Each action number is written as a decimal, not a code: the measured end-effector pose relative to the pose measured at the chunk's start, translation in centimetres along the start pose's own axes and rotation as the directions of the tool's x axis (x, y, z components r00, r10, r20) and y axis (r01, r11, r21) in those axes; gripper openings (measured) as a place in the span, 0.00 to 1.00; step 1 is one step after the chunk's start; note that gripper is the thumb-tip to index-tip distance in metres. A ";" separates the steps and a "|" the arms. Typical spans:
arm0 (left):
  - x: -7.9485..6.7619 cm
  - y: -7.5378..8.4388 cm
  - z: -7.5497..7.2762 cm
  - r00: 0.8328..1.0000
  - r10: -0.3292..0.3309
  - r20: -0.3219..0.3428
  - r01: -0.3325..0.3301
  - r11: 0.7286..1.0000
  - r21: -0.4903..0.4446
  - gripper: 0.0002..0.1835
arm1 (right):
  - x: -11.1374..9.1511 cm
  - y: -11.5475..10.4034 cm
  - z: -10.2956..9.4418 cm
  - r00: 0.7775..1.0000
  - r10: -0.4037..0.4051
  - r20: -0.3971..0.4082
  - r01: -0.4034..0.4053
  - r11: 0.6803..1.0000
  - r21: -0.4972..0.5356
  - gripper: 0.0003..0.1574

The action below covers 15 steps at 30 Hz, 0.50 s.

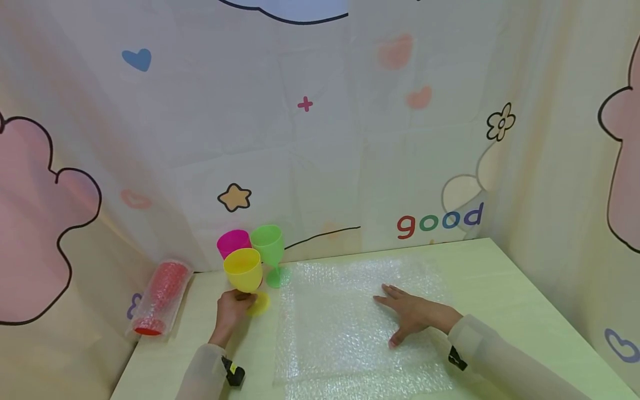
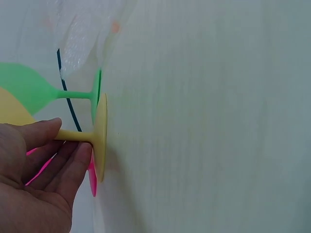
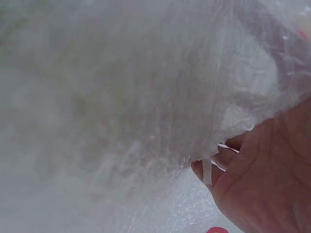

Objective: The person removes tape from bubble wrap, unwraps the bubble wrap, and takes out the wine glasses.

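My left hand pinches the stem of a yellow plastic goblet at the back left of the table. In the left wrist view, thumb and fingers meet on that stem just above the round base; whether the base touches the table I cannot tell. Close behind stand a green goblet and a magenta goblet, the latter partly hidden. My right hand, fingers spread, is over a clear bubble wrap sheet laid out on the table. Blurred bubble wrap fills much of the right wrist view and hides the fingertips.
A red goblet rolled in bubble wrap lies at the table's left edge. Behind the pale table hangs a printed curtain with hearts and the word "good". Dark wrist straps show on both arms.
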State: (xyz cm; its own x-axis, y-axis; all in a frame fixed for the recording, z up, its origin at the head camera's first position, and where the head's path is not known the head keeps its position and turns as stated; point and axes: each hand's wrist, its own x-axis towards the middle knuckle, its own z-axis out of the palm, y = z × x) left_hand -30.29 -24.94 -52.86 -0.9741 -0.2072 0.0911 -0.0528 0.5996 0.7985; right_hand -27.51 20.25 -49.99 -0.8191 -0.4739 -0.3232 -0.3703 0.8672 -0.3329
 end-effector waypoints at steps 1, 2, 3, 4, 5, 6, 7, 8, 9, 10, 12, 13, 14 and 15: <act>0.0 -0.1 0.0 1.000 -0.002 0.000 0.002 1.000 -0.004 0.14 | 0.0 0.0 0.0 1.000 0.003 0.002 -0.003 1.000 0.001 0.72; 0.0 -0.1 0.0 1.000 -0.003 0.001 0.003 1.000 -0.008 0.14 | 0.0 0.0 0.1 1.000 0.006 0.002 -0.006 1.000 0.001 0.71; 0.0 -0.2 0.0 1.000 -0.004 0.003 0.004 1.000 -0.010 0.15 | 0.0 0.0 0.1 1.000 0.010 0.004 -0.010 1.000 0.002 0.71; 0.0 -0.3 0.0 1.000 -0.004 0.003 0.004 1.000 -0.009 0.15 | 0.0 0.0 0.1 1.000 0.011 0.004 -0.011 1.000 0.003 0.71; -0.1 -0.3 -0.1 1.000 -0.003 0.001 0.003 1.000 -0.006 0.15 | 0.0 0.0 0.1 1.000 0.014 0.006 -0.014 1.000 0.006 0.71; -0.2 -0.3 -0.2 1.000 -0.001 -0.001 0.001 1.000 -0.002 0.15 | 0.0 -0.1 0.1 1.000 0.014 0.007 -0.014 1.000 0.008 0.71; -0.3 -0.4 -0.3 1.000 0.001 -0.004 -0.001 1.000 0.005 0.14 | 0.0 -0.1 0.2 1.000 0.019 0.009 -0.019 1.000 0.007 0.71; -0.4 -0.4 -0.4 1.000 0.010 -0.005 -0.010 1.000 0.012 0.14 | 0.1 -0.1 0.2 1.000 0.019 0.009 -0.019 1.000 0.005 0.71; -0.5 -0.4 -0.6 1.000 0.019 -0.008 -0.019 1.000 0.016 0.14 | 0.1 -0.1 0.2 1.000 0.019 0.011 -0.019 1.000 0.004 0.71; -0.7 -0.4 -0.8 1.000 0.026 -0.010 -0.025 1.000 0.018 0.14 | 0.1 -0.1 0.2 1.000 0.019 0.011 -0.019 1.000 0.001 0.71; -0.9 -0.4 -1.2 0.999 0.034 -0.010 -0.034 0.999 0.014 0.14 | 0.1 -0.1 0.1 1.000 0.021 0.011 -0.021 1.000 -0.007 0.71; -1.0 -0.5 -1.4 0.999 0.035 -0.009 -0.035 0.999 0.010 0.13 | 0.0 -0.1 0.1 1.000 0.022 0.011 -0.022 1.000 -0.011 0.71; -1.2 -0.5 -1.7 0.999 0.040 -0.009 -0.040 0.999 0.007 0.13 | 0.0 -0.1 0.1 1.000 0.018 0.009 -0.018 1.000 -0.011 0.71; -1.2 -0.5 -1.9 0.999 0.041 -0.013 -0.041 0.999 0.005 0.14 | 0.0 -0.1 0.0 1.000 0.017 0.009 -0.016 1.000 -0.008 0.71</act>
State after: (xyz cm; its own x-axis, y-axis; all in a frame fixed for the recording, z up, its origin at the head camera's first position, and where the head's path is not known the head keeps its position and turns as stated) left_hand -28.64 -26.48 -52.27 -0.9725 -0.1920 0.1318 -0.0135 0.6114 0.7912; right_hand -27.45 20.17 -49.97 -0.8211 -0.4609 -0.3367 -0.3604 0.8761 -0.3202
